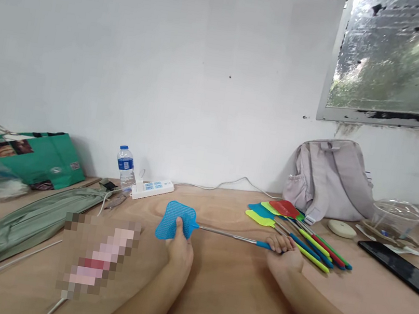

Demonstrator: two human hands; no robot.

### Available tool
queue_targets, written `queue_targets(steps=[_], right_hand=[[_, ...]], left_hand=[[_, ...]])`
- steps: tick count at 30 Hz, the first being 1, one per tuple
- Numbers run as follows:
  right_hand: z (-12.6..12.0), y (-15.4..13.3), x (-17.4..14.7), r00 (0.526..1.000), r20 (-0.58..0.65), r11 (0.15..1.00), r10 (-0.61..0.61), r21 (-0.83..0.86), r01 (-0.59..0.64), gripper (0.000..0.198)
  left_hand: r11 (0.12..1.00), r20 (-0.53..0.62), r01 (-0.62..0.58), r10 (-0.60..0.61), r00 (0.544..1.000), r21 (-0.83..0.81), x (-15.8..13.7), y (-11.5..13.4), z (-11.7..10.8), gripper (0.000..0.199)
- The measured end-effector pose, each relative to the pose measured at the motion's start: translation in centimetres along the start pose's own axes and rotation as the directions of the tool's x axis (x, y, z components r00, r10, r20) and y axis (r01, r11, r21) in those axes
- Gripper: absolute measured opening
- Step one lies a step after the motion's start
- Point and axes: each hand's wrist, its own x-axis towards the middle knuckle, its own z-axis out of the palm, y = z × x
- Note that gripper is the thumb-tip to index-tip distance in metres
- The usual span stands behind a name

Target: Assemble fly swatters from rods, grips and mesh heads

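A blue fly swatter (pixel 227 234) with a metal rod is stretched sideways between my two hands, above the wooden table. My left hand (pixel 180 247) grips its meshed head, the thumb lying on the front face and the other fingers hidden behind. Around the blue handle at the other end, my right hand (pixel 285 252) has its fingers closed. Just behind and beside that hand lies a pile of several more fly swatters (pixel 284 208) in red, yellow-green, blue and green, their handles pointing toward the right front.
A grey backpack (pixel 332 178) leans against the wall, near a black phone (pixel 401 269), a white round case (pixel 341 228) and a clear plastic cup (pixel 397 219). Leftward are a power strip (pixel 153 189), a water bottle (pixel 125 165), a green bag (pixel 47 159), a grey-green strap bag (pixel 38 220) and a blurred-out object (pixel 99 261).
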Motion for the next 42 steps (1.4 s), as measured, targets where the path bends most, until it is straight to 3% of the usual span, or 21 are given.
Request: queue_targets(steps=[4,10,15,19,24,26,29,33,35,37,39,42], right_hand=[[1.7,1.5,-2.7,0.996,0.008,0.986,0.084,0.143,-0.084,0.043],[1.9,2.7,-4.2,0.977,-0.041,0.936,0.211,0.296,-0.190,0.042],[3.3,1.7,-4.3,0.908,-0.032,0.829,0.419,0.422,-0.367,0.037],[4.8,0.6,-4.6,0.801,0.045,0.727,0.598,0.390,-0.565,0.029],[5.5,-0.3,-5.3,0.680,0.103,0.616,0.726,0.343,-0.709,0.017],[5.6,-0.4,-5.5,0.665,0.174,0.606,0.726,0.295,-0.739,0.014],[5.6,-0.4,-5.6,0.688,0.233,0.654,0.688,0.213,-0.726,0.017],[4.9,-0.2,-5.3,0.755,0.265,0.792,0.600,-0.064,-0.607,0.025],[4.6,-0.4,-5.0,0.788,0.331,0.848,0.519,-0.318,-0.424,0.027],[4.5,-1.0,-4.7,0.788,0.430,0.817,0.440,-0.556,-0.153,0.026],[4.8,-2.0,-4.4,0.723,0.573,0.711,0.386,-0.684,0.162,0.024],[5.2,-3.8,-4.1,0.501,0.772,0.517,0.392,-0.635,0.574,0.021]], left_hand=[[0.998,0.077,0.058,-0.058,0.995,0.006,-1.6,-0.9,0.2,0.013],[0.997,0.100,0.071,-0.067,0.993,-0.035,-2.4,-0.8,0.4,0.014],[0.997,0.130,0.076,-0.071,0.989,-0.034,-1.6,-0.4,0.1,0.012],[0.996,0.084,0.078,-0.076,0.994,-0.030,-0.9,-0.2,-0.4,0.010],[0.997,0.066,0.075,-0.072,0.995,-0.037,-0.3,-0.1,-1.1,0.009],[0.997,0.077,0.074,-0.070,0.995,-0.039,-0.2,-0.2,-1.2,0.011],[0.996,0.099,0.084,-0.080,0.992,-0.033,0.0,-0.4,-1.4,0.011],[0.993,0.153,0.119,-0.115,0.981,-0.016,0.8,-0.6,-1.3,0.009],[0.991,0.183,0.134,-0.133,0.974,0.005,1.5,-0.5,-1.0,0.008],[0.989,0.221,0.143,-0.147,0.964,0.033,2.2,-0.3,-0.8,0.006],[0.987,0.272,0.146,-0.160,0.949,0.071,2.8,-0.1,-0.6,0.003],[0.980,0.356,0.144,-0.185,0.916,0.139,3.6,0.2,-0.7,0.004]])
